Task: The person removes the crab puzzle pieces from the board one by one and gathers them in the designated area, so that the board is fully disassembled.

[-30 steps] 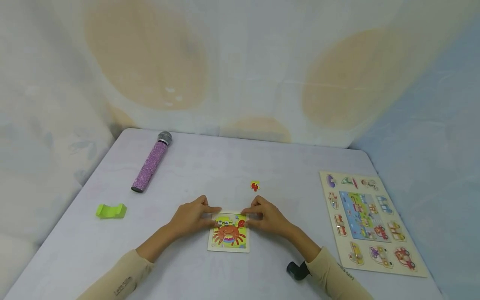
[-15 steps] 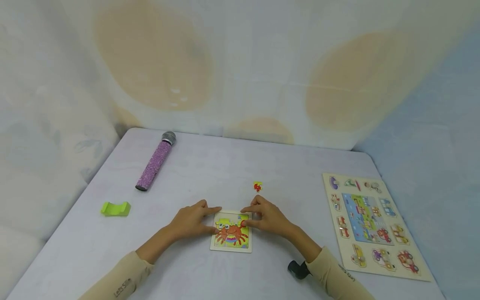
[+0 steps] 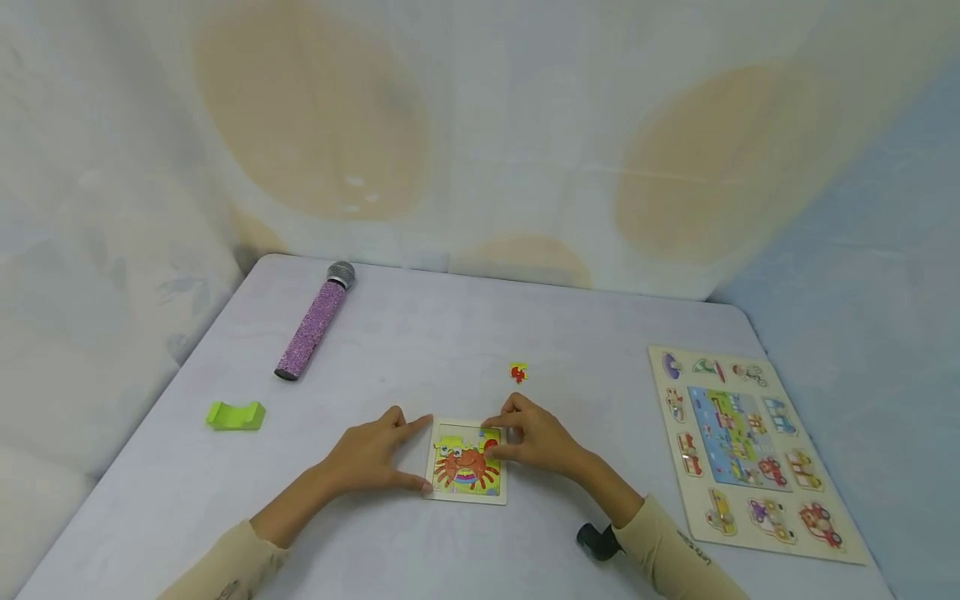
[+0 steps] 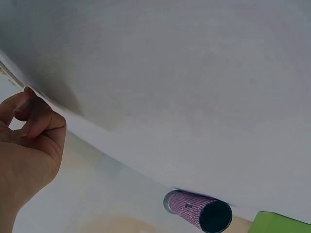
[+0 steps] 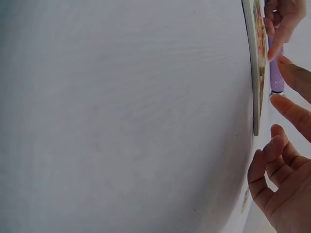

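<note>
A small square crab jigsaw puzzle (image 3: 467, 471) in a pale frame lies in front of me in the head view. My left hand (image 3: 367, 457) is at its left side, thumb and index finger spread wide, the thumb touching the lower left corner and the index near the upper left one. At the upper right corner, my right hand (image 3: 536, 433) has its index finger by the top edge and its thumb on the red claw. The right wrist view shows that thumb and index apart, the other fingers curled. One loose puzzle piece (image 3: 518, 372), red and yellow, lies beyond the frame.
A purple glitter microphone (image 3: 315, 321) lies at the back left, with a light green block (image 3: 236, 416) nearer. On the right is a large wooden vehicle puzzle board (image 3: 753, 454). A black object (image 3: 596, 542) sits beside my right sleeve. Curtains hang behind the table.
My left thumb has moved down from the crab picture to the frame's lower left corner, widening that hand's spread. The right hand stays at the upper right corner. The head view has shifted slightly.
</note>
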The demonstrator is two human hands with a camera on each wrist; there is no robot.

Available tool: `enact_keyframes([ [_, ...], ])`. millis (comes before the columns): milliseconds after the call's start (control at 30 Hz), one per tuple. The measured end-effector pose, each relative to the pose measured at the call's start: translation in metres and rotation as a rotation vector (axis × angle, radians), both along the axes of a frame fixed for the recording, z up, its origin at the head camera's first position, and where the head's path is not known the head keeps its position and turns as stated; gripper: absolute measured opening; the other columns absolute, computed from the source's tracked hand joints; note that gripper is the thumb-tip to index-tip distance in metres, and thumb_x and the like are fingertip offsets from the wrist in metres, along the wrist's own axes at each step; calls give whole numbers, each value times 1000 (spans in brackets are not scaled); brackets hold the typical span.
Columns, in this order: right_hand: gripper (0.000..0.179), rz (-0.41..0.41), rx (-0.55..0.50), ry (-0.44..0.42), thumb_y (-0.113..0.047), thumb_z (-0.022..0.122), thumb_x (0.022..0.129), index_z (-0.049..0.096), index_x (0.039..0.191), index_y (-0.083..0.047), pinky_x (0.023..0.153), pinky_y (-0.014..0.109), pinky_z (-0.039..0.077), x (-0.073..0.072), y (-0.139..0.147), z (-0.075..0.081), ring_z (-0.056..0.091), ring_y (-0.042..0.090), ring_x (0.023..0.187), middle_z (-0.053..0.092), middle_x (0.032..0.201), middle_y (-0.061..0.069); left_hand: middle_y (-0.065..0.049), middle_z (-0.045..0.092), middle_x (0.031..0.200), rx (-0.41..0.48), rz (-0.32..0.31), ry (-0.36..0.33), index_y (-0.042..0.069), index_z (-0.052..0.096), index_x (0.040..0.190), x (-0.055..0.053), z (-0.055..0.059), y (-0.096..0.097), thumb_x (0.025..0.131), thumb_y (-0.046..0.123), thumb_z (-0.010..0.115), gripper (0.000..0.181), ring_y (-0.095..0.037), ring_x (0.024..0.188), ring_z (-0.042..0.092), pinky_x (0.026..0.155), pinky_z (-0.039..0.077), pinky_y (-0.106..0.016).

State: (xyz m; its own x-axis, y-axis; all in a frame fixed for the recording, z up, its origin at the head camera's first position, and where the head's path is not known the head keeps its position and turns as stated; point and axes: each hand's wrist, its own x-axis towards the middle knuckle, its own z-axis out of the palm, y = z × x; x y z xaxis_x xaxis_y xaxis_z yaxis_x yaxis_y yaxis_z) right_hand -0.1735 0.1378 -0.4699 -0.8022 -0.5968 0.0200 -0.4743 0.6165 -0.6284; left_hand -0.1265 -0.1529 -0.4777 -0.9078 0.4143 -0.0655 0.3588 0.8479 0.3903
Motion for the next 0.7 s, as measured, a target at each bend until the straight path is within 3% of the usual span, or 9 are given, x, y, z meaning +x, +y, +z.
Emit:
enact_keyframes([
  [300,45,40,7,26,-37,86,76,76,114,-16,65,20,39,0,-9,1,45,13,82,45,95,-4,7,39,96,-40,-41,80,22,46,150,6,-6,-4,60,88,65,113,-7,75,37,59,34,-21],
  [700,48,79,70,-3,-44,82,79,75,118,-18,66,20,36,2,-32,2,43,10,86,41,97,-5,5,37,96,-90,-54,79,28,44,151,2,-7,-1,60,88,65,111,-8,73,37,57,33,-22],
])
